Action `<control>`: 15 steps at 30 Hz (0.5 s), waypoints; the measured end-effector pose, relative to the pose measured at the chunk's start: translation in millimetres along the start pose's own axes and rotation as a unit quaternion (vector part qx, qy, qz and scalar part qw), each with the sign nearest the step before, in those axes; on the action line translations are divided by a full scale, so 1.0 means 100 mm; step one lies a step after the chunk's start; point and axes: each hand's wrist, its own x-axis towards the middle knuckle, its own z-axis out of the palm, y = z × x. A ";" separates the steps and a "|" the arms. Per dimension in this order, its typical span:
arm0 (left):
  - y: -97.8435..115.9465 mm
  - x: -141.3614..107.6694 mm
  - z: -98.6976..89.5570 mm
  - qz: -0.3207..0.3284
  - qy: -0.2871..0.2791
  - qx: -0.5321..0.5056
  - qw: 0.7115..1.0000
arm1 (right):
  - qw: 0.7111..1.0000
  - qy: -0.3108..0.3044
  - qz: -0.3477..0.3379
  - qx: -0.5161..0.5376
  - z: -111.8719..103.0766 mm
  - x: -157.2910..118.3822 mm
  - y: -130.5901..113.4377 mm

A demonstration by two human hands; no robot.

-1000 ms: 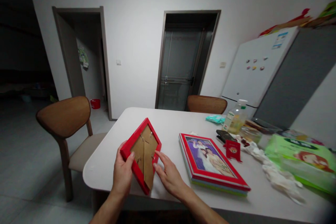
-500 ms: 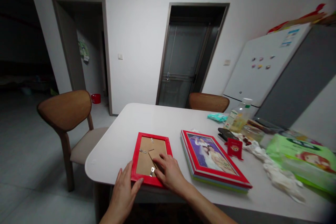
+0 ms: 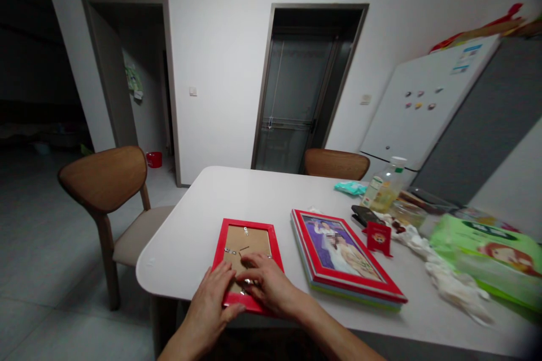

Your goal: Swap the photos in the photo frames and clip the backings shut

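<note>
A red picture frame (image 3: 218, 249) lies face down on the white table, its brown backing board (image 3: 235, 237) and small metal clips facing up. My left hand (image 3: 212, 296) rests over the lower left of the frame, fingers stretched out onto the backing and thumb by the near edge. On the lower right of the backing, my right hand (image 3: 271, 287) has bent, closed fingers beside a small slit or flap edge. Whatever is under those fingertips is hidden. To the right, a stack of frames is topped by a red one (image 3: 311, 262) with a couple's photo.
On the right of the white table (image 3: 190, 225) are a small red stand (image 3: 378, 238), a dark wallet-like item (image 3: 365, 216), a bottle (image 3: 384, 189), crumpled white tissue (image 3: 455, 290) and a green tissue pack (image 3: 486, 254). Wooden chairs (image 3: 105, 177) stand left and behind.
The red frame has turned slightly and shifted a little toward me. My left hand has moved right, from the frame's side onto its backing. My right hand's fingers have curled in more.
</note>
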 end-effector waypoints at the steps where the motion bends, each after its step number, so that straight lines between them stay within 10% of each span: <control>1: 0.01 0.00 -0.01 0.000 -0.006 0.000 1.000 | 1.000 -0.001 -0.010 0.006 -0.01 0.01 -0.01; 15: 0.02 -0.04 -0.01 -0.011 0.002 -0.018 1.000 | 0.998 0.036 0.031 0.033 0.09 0.06 -0.03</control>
